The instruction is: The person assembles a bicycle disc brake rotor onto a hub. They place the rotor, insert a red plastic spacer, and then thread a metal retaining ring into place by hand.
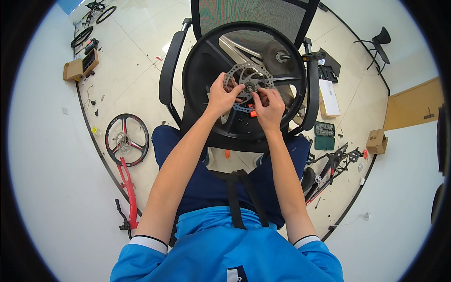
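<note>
Left fingers [237, 89] and right fingers [258, 99] partly hide the brake disc [249, 67], any pinch impossible to tell.

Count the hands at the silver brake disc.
2: the left hand at the left side of the silver brake disc, the right hand at its lower right. No other shows.

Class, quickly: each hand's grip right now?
Left hand: closed, holding the disc brake rotor.
Right hand: curled near the rotor's centre; whether it holds anything cannot be told.

Two hands [221, 97] [271, 110], one wheel [193, 82] beneath
</note>
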The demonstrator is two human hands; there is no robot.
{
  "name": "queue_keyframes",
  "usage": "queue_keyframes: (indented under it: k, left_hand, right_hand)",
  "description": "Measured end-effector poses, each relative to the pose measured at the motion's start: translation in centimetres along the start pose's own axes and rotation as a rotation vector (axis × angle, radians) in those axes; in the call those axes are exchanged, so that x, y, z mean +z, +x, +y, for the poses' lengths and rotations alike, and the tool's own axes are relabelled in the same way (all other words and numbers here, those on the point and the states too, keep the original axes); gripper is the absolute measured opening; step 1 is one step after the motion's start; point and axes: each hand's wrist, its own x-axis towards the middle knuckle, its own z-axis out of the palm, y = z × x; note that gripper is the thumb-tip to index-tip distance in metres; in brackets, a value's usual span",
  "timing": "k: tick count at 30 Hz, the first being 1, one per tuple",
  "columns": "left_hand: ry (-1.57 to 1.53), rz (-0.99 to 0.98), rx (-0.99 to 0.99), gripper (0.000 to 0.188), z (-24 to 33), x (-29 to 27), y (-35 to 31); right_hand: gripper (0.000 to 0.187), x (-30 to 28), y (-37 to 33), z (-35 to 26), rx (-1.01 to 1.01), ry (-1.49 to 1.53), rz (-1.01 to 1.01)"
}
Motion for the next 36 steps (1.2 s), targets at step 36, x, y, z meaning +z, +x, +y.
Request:
queue_keyframes:
  k: [36]
  left_hand:
    - [0.003, 0.003, 0.012, 0.024, 0.1, 0.2, 0.0]
  right_hand:
    - [0.01, -0.6, 0.3, 1.0, -0.025, 0.08, -0.081]
